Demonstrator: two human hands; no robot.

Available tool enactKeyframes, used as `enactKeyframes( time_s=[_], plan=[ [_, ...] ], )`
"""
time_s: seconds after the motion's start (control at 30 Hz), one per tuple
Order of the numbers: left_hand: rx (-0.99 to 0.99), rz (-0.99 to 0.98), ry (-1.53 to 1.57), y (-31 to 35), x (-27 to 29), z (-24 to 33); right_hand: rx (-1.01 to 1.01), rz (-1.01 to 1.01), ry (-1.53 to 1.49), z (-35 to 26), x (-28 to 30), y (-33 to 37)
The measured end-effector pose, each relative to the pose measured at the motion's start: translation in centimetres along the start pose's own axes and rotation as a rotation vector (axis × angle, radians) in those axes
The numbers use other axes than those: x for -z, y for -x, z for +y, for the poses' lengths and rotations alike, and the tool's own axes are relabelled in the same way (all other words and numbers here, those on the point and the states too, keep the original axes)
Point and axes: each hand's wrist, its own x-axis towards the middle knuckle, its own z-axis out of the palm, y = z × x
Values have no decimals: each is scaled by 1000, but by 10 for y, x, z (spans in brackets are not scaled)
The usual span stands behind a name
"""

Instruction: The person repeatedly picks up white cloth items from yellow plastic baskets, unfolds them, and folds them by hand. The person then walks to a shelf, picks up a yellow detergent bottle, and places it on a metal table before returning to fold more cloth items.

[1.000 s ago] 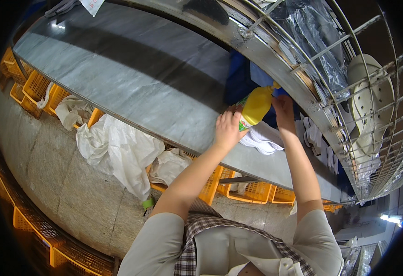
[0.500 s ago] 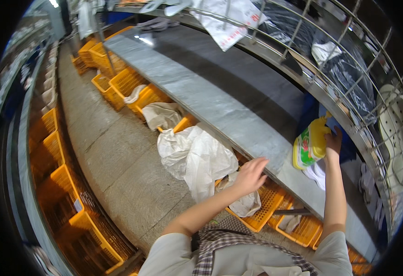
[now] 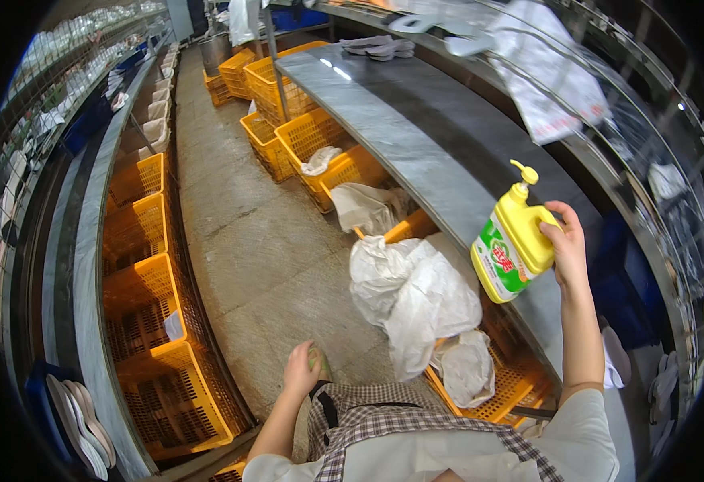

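Observation:
My right hand is closed on the handle of a yellow pump bottle with a green and white label. The bottle is tilted and held over the front edge of the grey worktop, its pump head up and to the left. My left hand hangs low at my left side above the floor, its fingers loosely bent and nothing visible in them. A small greenish thing just beyond it is too indistinct to name.
Yellow plastic crates line the worktop's underside, with white sacks hanging over some. More crates stand along the left bench. A concrete floor runs between. A wire rack is above the worktop; a blue bin stands at right.
My right hand has lifted the bottle off the worktop and brought it left, toward the front edge. My left hand has dropped from the worktop edge to my side. The view has turned right.

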Motion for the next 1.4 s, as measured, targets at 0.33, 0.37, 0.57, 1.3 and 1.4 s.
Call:
enactKeyframes(
  time_s=[0.33,0.37,0.57,1.3,1.4],
  plan=[
    [450,-192,-67,-82,134,-182,-76,-122,-87,-7,-314,-171],
    [432,-165,-86,-97,149,-194,-65,-158,-113,-10,-339,-189],
    [226,-99,-302,-232,204,-256,-152,-233,-237,-19,-479,-295],
    [776,-325,39,-621,311,-548,-129,70,-260,58,-878,-836],
    [842,-267,80,-683,345,-587,-140,130,-296,68,-912,-876]
  ],
)
